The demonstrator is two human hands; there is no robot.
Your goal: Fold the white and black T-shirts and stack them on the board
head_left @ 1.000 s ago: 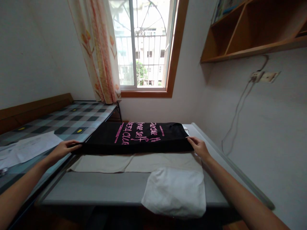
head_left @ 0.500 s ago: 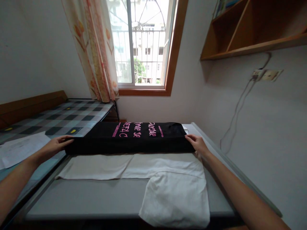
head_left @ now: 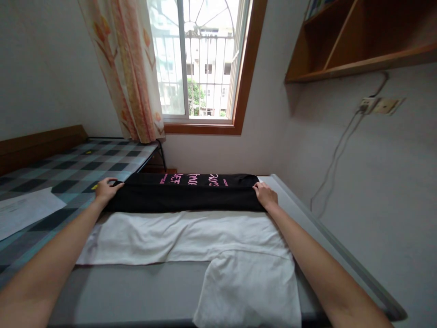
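A black T-shirt (head_left: 191,199) with pink lettering is folded into a long strip across the far part of the grey board. My left hand (head_left: 106,190) pinches its left end between thumb and fingers. At the right end, my right hand (head_left: 265,193) grips the same black cloth, fingers closed. Nearer to me, and touching the black fold, a white T-shirt (head_left: 205,232) lies spread with some wrinkles. Its sleeve (head_left: 251,287) points toward me and hangs over the near edge. Whether the black and white cloths are joined, I cannot tell.
The grey board (head_left: 136,291) carries the clothes. To the left is a bed with a checked cover (head_left: 112,159) and a white paper sheet (head_left: 27,209). A window (head_left: 205,68) with a floral curtain (head_left: 126,68) lies ahead. A wooden shelf (head_left: 362,68) and cables (head_left: 334,159) are at right.
Both hands have moved inward and slightly away from me, rolling the near part of the black cloth over more lettering. More of the white cloth shows, and it is more wrinkled.
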